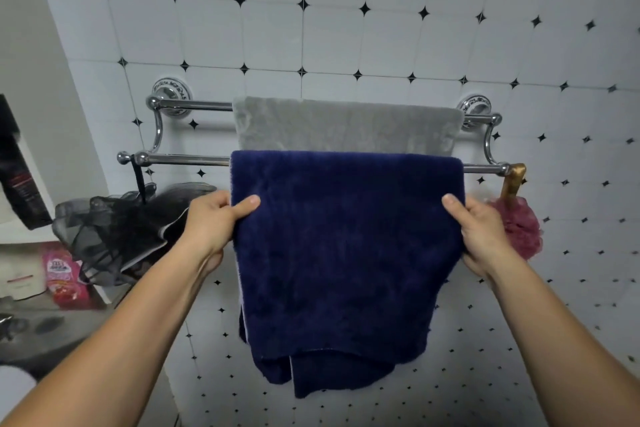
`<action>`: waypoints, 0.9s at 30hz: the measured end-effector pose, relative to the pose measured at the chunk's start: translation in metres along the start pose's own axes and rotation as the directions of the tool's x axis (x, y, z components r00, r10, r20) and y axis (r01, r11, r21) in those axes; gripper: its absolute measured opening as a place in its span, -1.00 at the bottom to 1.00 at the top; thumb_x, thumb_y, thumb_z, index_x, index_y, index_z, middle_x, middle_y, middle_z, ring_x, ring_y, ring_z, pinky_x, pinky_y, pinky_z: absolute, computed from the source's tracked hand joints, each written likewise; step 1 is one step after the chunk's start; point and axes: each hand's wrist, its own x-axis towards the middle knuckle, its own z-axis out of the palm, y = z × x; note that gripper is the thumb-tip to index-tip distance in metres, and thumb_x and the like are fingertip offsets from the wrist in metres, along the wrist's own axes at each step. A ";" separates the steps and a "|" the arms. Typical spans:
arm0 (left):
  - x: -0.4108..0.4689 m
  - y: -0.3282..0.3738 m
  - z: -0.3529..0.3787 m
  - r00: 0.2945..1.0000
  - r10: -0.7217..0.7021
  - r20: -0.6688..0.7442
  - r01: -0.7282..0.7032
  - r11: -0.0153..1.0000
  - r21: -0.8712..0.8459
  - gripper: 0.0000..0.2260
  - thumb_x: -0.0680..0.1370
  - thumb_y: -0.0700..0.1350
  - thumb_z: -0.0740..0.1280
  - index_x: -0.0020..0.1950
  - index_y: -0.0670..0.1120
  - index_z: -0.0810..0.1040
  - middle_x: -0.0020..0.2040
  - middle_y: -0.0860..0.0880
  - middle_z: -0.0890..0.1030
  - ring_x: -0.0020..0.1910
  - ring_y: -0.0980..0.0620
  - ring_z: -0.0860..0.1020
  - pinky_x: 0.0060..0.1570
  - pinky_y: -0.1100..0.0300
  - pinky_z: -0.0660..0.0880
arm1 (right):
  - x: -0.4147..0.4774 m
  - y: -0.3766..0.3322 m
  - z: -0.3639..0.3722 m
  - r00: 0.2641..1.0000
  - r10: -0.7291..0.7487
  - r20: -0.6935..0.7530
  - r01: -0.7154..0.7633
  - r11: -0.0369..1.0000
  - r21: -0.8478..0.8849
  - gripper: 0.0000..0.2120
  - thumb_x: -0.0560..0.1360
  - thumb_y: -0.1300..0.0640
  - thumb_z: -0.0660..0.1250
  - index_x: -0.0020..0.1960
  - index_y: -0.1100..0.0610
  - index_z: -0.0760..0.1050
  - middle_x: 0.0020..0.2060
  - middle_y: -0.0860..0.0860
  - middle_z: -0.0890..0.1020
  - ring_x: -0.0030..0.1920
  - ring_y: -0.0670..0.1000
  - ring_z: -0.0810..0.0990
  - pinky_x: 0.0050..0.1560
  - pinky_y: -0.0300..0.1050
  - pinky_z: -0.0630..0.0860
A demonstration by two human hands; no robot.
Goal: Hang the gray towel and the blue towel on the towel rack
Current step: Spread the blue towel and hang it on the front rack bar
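Wall: white square tiles with small black diamond insets; it fills the background behind everything.
Blue towel: dark navy, draped over the front bar. The fold runs left to right along the bar and the length hangs straight down. Bottom edges are uneven, with a second layer showing below the first.
Gray towel: draped over the rear bar, its top fold also running left to right. The lower part is hidden behind the blue towel.
Towel rack: chrome, two horizontal bars, rear one higher, fixed to the wall by round mounts at both ends.
Black mesh sponge: hangs by a dark strap from the left end of the front bar.
Left hand: pinches the blue towel's left edge just under the bar, thumb on the front face, fingers behind.
Right hand: pinches the right edge at the same height, thumb in front.
Pink puff: hangs from the right end of the front bar on a gold cord, just behind the right hand.
Pink packet: on a shelf at far left, below the black sponge.
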 end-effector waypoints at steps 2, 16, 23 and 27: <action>-0.004 -0.017 -0.009 1.000 -0.029 0.000 0.029 0.999 0.014 -0.79 0.45 -0.20 0.48 0.02 -0.29 0.62 -0.08 -0.23 0.72 -0.22 -0.09 0.69 -0.27 0.12 0.61 | -0.013 0.016 -0.006 0.998 0.052 0.026 -0.053 0.998 0.034 -0.77 0.50 0.06 0.35 0.11 0.10 0.63 0.06 0.08 0.72 0.10 0.16 0.67 0.01 -0.03 0.64; 0.001 0.051 0.019 0.996 0.075 -0.038 -0.081 0.984 -0.160 -0.92 0.47 -0.20 0.44 -0.06 -0.11 0.62 -0.27 -0.03 0.71 -0.32 0.01 0.65 -0.30 0.17 0.57 | 0.030 -0.083 0.009 0.933 0.345 0.102 -0.354 0.932 0.085 -0.84 0.33 0.19 0.47 -0.10 0.16 0.70 -0.12 0.13 0.74 -0.14 0.11 0.72 -0.13 -0.07 0.62; 0.004 0.071 0.010 0.990 -0.049 0.129 0.066 0.989 -0.132 -0.74 0.48 -0.24 0.39 0.17 -0.21 0.59 0.02 -0.20 0.63 -0.17 -0.08 0.60 -0.11 0.07 0.56 | 0.026 -0.077 -0.001 0.928 0.254 0.274 -0.278 0.959 0.052 -0.64 0.21 0.29 0.48 0.02 0.20 0.67 -0.09 0.16 0.74 -0.10 0.12 0.72 -0.20 -0.07 0.64; 0.004 0.073 0.005 0.982 -0.152 0.115 0.163 0.982 -0.100 -0.84 0.42 -0.14 0.47 -0.05 -0.18 0.68 -0.14 -0.14 0.70 -0.23 -0.07 0.65 -0.21 0.09 0.64 | 0.016 -0.059 -0.006 0.897 0.293 0.330 -0.367 0.911 0.188 -0.74 0.37 0.00 0.43 -0.03 0.13 0.72 0.02 0.13 0.73 0.00 0.11 0.71 -0.16 -0.06 0.64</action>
